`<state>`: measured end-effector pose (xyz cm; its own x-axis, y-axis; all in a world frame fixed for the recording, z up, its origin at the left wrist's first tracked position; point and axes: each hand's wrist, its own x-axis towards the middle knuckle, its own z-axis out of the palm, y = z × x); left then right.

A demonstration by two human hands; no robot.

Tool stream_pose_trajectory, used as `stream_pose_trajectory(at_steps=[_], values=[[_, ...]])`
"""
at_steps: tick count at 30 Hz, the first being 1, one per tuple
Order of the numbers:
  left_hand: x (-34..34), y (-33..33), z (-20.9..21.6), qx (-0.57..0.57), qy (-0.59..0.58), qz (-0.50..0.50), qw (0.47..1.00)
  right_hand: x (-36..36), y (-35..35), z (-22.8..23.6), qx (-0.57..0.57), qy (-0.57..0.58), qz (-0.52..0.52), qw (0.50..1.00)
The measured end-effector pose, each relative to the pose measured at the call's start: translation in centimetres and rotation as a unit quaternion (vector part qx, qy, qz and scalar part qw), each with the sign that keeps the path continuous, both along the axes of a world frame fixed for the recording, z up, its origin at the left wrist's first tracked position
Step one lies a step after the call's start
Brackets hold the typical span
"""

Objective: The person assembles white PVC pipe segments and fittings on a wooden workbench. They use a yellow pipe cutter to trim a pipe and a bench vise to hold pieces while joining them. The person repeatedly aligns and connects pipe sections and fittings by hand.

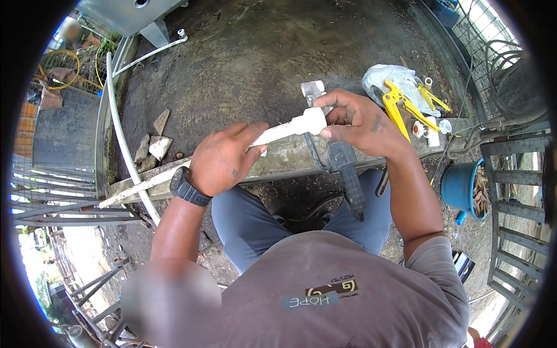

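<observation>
My left hand [223, 156], with a black watch on its wrist, is closed around a white plastic pipe [275, 134]. The pipe slants down to the left beneath my forearm. At its upper right end sits a wider white pipe fitting [312, 121], pinched between the thumb and fingers of my right hand [365, 123]. Just below the right hand, a tool with a black handle [351, 182] rests against the concrete ledge above my lap. Behind the fitting is a white cylindrical piece [313, 88]; whether it is joined to the tool is hidden.
Right of my hands lie a yellow pipe cutter [399, 106], a white plastic bag [386, 75] and several small white fittings [433, 138]. A blue bucket [458, 187] holds dry leaves. Broken stones [159, 147] and a long white pipe [120, 130] are at the left.
</observation>
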<state>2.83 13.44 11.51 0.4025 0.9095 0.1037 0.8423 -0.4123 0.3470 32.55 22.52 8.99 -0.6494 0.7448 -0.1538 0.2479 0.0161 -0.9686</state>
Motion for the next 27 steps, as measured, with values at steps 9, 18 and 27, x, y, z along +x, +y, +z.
stream_pose_trajectory(at_steps=[9, 18, 27], values=[[0.3, 0.1, -0.2, -0.023, -0.001, 0.010, 1.000, 0.0, 0.2, -1.5, 0.042, 0.027, -0.020, 0.999], [0.3, 0.2, -0.4, -0.019, -0.007, 0.007, 1.000, -0.1, 0.0, -0.2, -0.005, -0.010, -0.006, 1.000], [1.0, -1.1, -1.1, -0.034, -0.010, -0.003, 0.999, 1.2, -2.5, -1.4, 0.051, 0.003, -0.035, 0.998]])
